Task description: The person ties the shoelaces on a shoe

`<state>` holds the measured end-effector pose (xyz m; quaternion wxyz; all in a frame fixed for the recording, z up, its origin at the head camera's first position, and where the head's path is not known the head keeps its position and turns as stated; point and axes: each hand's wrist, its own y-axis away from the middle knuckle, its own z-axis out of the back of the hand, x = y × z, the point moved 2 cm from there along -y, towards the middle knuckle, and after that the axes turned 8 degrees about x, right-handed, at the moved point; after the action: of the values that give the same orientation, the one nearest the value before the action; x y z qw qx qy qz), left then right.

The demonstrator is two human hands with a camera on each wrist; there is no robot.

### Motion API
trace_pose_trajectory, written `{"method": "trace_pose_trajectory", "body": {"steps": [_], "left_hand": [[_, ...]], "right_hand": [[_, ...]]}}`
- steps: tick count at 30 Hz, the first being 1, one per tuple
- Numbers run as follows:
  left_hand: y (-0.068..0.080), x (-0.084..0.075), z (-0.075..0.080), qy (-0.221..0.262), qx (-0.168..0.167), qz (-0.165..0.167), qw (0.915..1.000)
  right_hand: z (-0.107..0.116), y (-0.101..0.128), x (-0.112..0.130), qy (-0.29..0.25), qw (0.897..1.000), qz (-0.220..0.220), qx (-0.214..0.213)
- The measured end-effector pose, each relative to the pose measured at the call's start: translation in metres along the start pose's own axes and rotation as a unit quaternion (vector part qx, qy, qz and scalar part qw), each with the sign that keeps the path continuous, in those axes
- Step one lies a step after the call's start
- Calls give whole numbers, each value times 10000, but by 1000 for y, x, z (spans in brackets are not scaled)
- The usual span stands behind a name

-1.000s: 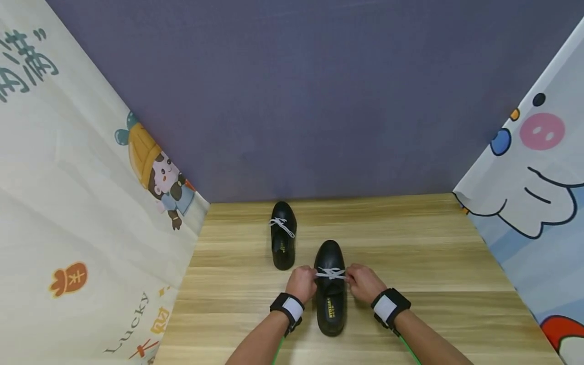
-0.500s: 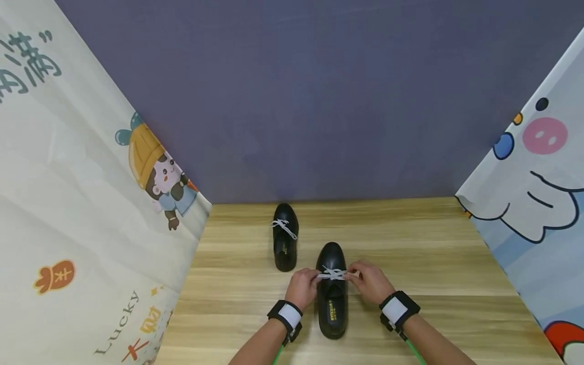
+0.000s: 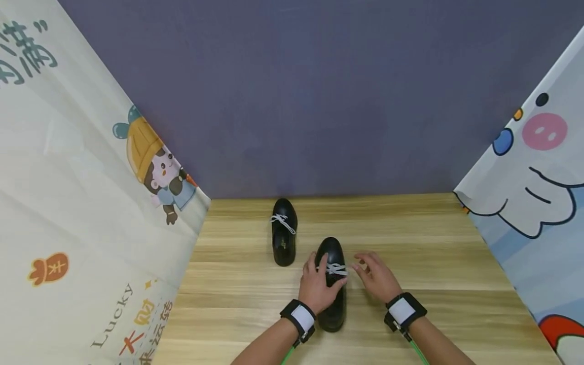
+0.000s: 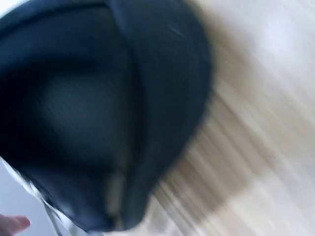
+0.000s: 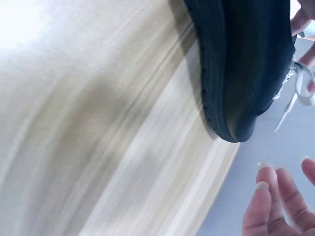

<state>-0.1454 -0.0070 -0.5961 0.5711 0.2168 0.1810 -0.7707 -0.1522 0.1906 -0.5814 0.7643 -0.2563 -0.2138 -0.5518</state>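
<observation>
Our left hand [image 3: 317, 286] rests flat on the near shoe [image 3: 332, 284] mid-table [image 3: 456, 263], fingers straight, beside its white lace [image 3: 336, 269]. Right hand [image 3: 376, 276] hovers just right, fingers spread, holding nothing. Second shoe [image 3: 284, 231] sits far-left.

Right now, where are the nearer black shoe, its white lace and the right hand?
Nearer black shoe [image 3: 330, 248], head view, on the bare toe cap.
White lace [image 3: 337, 269], head view, on the knot across the shoe's top.
Right hand [image 3: 376, 277], head view, on the back of the hand, beside the shoe.
</observation>
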Motion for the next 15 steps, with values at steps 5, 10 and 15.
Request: {"method": "trace_pose_trajectory", "body": {"steps": [5,10,15], "left_hand": [[-1,-17,-11,-131,388,422,9983],[-2,-25,-17,-354,447,619,9965],[-1,-28,-25,-361,586,842,9941]], "right_hand": [[-2,7,-5,-76,10000,-42,-45],[-3,14,-11,-85,9998,-43,-157],[-3,20,-13,-120,9997,-28,-232]]}}
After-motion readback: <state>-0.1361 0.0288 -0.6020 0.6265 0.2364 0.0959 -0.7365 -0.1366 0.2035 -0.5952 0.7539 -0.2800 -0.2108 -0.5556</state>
